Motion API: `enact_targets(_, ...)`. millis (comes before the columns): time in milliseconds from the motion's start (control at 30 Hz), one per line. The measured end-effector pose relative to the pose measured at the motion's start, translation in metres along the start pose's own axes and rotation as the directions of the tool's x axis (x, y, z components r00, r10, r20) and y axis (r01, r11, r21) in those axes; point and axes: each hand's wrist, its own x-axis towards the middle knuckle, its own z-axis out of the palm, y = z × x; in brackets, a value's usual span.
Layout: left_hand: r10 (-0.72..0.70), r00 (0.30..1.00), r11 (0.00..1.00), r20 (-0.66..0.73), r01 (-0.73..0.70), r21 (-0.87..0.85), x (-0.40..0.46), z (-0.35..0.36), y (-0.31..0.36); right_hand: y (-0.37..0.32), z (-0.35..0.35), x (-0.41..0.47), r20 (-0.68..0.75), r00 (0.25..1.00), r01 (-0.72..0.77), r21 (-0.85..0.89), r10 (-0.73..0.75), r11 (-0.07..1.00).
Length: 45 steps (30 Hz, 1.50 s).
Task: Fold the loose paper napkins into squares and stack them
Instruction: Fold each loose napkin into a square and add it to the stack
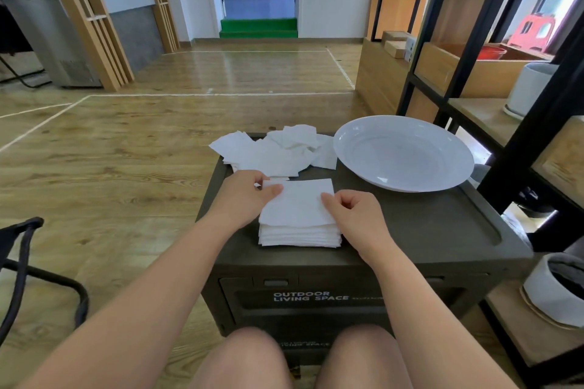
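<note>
A stack of folded white napkins (300, 235) lies at the front middle of the dark storage box (426, 224). On top of it sits a folded napkin (300, 202), slightly askew. My left hand (243, 196) pinches that napkin's left edge between thumb and fingers. My right hand (354, 208) has curled fingers and pinches its right edge. A heap of loose, crumpled white napkins (275, 151) lies behind the stack at the box's far edge.
A wide, empty white plate (357, 161) stands at the box's far right, overhanging it. A black-framed wooden shelf unit (521, 136) rises close on the right. A black chair frame (22, 262) stands on the wooden floor to the left.
</note>
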Motion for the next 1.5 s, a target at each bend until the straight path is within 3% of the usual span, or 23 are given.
enact_targets(233,-0.007,1.0,0.999,-0.013,0.007,-0.042,-0.001,0.005,-0.008,0.002,-0.002,0.003,0.013,1.0,0.007,0.01,-0.007,1.0)
enact_targets(467,-0.065,0.996,0.998,-0.058,0.064,-0.012,-0.001,0.016,-0.013,0.004,0.002,0.005,-0.037,0.999,-0.025,-0.136,0.02,0.99)
enact_targets(700,-0.118,0.992,0.993,-0.045,0.118,-0.002,0.006,0.015,-0.017,-0.002,0.005,0.003,0.023,0.998,-0.051,-0.244,0.058,0.968)
enact_targets(800,-0.008,0.98,0.998,-0.197,-0.003,-0.056,0.021,0.0,-0.02,-0.002,0.005,0.001,0.039,0.999,-0.004,-0.232,0.013,0.973)
enact_targets(867,0.117,0.948,0.993,-0.295,-0.12,0.008,0.038,-0.013,-0.025,-0.002,0.005,0.0,0.043,0.999,0.03,-0.222,-0.021,0.975)
enact_targets(900,0.173,0.95,0.984,-0.26,-0.155,0.089,0.047,-0.016,-0.028,-0.001,0.004,0.0,0.036,0.999,0.033,-0.207,-0.026,0.978)
enact_targets(1000,0.232,0.973,0.918,0.017,-0.224,0.327,0.068,-0.01,-0.032,0.002,0.001,0.005,-0.021,1.0,-0.013,-0.118,0.01,0.993)
enact_targets(1100,0.23,0.97,0.895,0.085,-0.245,0.373,0.078,0.0,-0.029,0.005,-0.002,0.008,-0.048,0.998,-0.04,-0.065,0.037,0.997)
enact_targets(1333,0.365,0.93,0.821,-0.048,-0.298,0.487,0.071,0.005,-0.026,0.006,0.001,0.01,-0.055,0.997,-0.056,-0.031,0.054,0.998)
enact_targets(1500,0.415,0.874,0.88,-0.252,-0.315,0.355,0.051,-0.009,-0.004,0.007,0.0,0.008,-0.064,0.996,-0.055,0.033,0.057,0.998)
